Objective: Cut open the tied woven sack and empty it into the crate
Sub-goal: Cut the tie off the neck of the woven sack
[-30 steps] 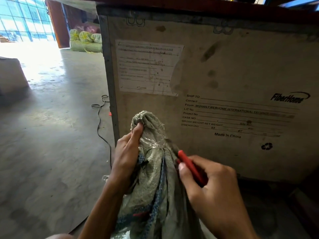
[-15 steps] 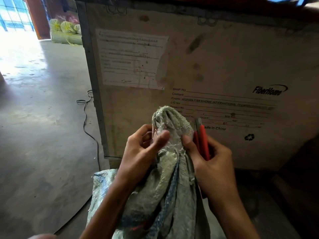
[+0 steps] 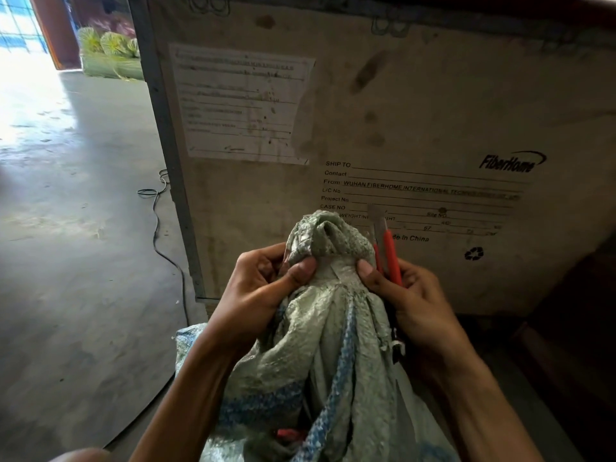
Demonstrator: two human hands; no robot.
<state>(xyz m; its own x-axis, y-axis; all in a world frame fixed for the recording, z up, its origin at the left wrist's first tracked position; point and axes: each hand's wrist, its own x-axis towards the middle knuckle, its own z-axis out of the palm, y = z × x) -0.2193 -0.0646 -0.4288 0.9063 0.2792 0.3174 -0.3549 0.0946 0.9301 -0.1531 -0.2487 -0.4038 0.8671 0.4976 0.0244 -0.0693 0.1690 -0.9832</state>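
A grey-green woven sack [image 3: 336,345] with blue stripes stands upright in front of me, its neck bunched and bound by a pale tie [image 3: 338,270]. My left hand [image 3: 263,288] pinches the neck on the left, thumb just under the gathered top. My right hand [image 3: 413,305] holds a red-handled utility knife [image 3: 388,251] with its blade pointing up, while the thumb presses the right side of the neck. Right behind the sack rises the side wall of a large wooden crate [image 3: 400,111] with a printed shipping label.
Grey concrete floor [image 3: 73,245] stretches to the left, with a black cable [image 3: 156,221] running along the crate's corner. Green bundles [image 3: 106,55] lie far back by a bright doorway. Dark wooden pieces sit at the right edge.
The view shifted, and both hands rose to the sack's neck. My left hand changed grip to a pinch under the top. The knife turned from lying against the sack to blade up.
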